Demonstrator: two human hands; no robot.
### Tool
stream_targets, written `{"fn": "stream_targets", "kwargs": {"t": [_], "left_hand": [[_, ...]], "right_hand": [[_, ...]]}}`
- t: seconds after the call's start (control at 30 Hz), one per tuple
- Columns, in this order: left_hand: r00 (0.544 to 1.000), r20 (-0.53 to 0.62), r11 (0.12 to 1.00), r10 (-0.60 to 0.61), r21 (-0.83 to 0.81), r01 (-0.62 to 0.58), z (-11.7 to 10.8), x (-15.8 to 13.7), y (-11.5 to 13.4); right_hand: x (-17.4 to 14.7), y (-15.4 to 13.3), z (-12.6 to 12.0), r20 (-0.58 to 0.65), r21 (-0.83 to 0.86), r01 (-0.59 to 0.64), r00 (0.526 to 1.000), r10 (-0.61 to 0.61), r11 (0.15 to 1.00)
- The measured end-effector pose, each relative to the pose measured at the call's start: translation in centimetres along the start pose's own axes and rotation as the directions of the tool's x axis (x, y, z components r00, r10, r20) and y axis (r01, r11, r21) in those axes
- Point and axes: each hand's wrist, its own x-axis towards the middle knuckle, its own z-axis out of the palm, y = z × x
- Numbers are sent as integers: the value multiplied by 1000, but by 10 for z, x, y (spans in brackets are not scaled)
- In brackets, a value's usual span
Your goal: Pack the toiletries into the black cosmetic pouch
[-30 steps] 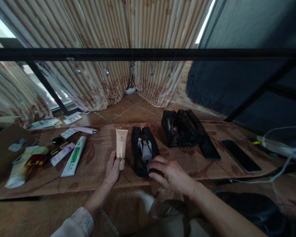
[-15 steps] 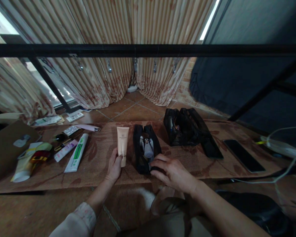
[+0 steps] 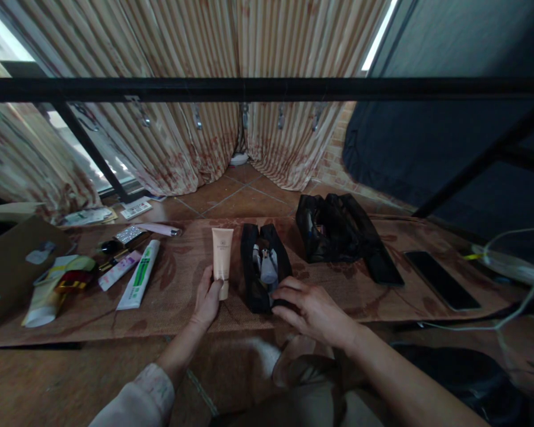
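Note:
My left hand [image 3: 209, 299] is closed on the capped lower end of a beige cosmetic tube [image 3: 222, 254], which points cap towards me. Just right of the tube is a small black pouch [image 3: 250, 279], its top unzipped. Inside the pouch lie a pale bottle [image 3: 268, 270] and other small items that I cannot make out. The fingers of my right hand [image 3: 309, 308] grip the pouch's near right corner. Behind and to the right stands a second black bag [image 3: 314, 240] with its top open; its contents are too dark to tell.
At left lie a white-and-green tube [image 3: 139, 276], a pink tube [image 3: 119, 270], a pink stick [image 3: 158, 229] and a yellow tube [image 3: 42, 305], beside a cardboard box [image 3: 20, 261]. A phone [image 3: 442, 280] lies right. A black rail [image 3: 267, 89] crosses beyond the cloth-covered bench [image 3: 182, 320].

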Motion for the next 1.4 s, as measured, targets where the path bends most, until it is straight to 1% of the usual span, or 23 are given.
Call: {"fn": "stream_targets", "kwargs": {"t": [0.47,0.53,0.7,0.77,0.97,1.13,1.23,1.4], "left_hand": [[1000,-7,1000,0,-12,-1,0,0,-3],[1000,-3,999,6,-41,-7,1,1,-4],[1000,-2,985,-5,-175,4,7,1,-3],[1000,0,982,-4,-187,4,9,1,-1],[1000,2,990,23,-138,-22,13,-1,5],[999,31,994,-32,-108,36,12,-4,11],[998,40,994,-45,-100,49,11,-5,12],[999,30,999,-33,4,33,9,-4,8]], "right_hand": [[0,0,1,-4,-1,-4,1000,4,1000],[0,0,0,-2,3,-8,1000,8,1000],[0,-1,0,13,-2,-26,1000,26,1000],[0,-1,0,10,-2,-23,1000,23,1000],[0,-1,0,4,4,-9,1000,9,1000],[0,0,0,3,1,-12,1000,12,1000],[0,0,1,-2,8,-6,1000,6,1000],[0,0,1,1,3,-10,1000,10,1000]]}}
